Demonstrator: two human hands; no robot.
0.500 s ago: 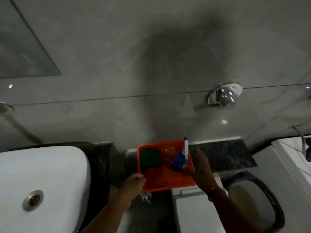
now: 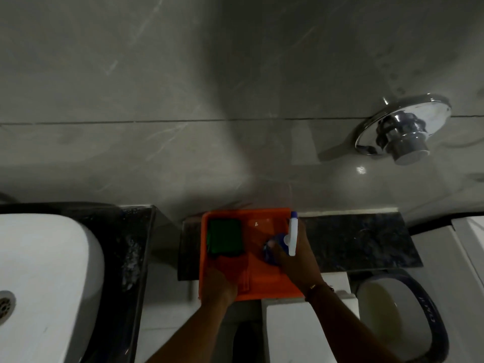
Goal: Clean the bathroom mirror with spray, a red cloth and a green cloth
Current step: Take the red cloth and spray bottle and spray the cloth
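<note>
Spray bottle point(image 2: 289, 238) stands at the tray's point(image 2: 246, 214) right edge, right hand point(image 2: 293, 254) fingers clamped on it. Left hand point(image 2: 218, 286) rests on the red cloth point(image 2: 233, 268), fingers' state unclear; green cloth point(image 2: 225, 241) lies far-left.

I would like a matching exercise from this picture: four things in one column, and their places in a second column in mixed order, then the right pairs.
Things:
1. green cloth
2. spray bottle
3. left hand
4. sink

Places:
A. on the tray's near rim
B. far left of the view
C. in the right hand
D. back left corner of the orange tray

Pairs: 1-D, 2-C, 3-A, 4-B
</note>
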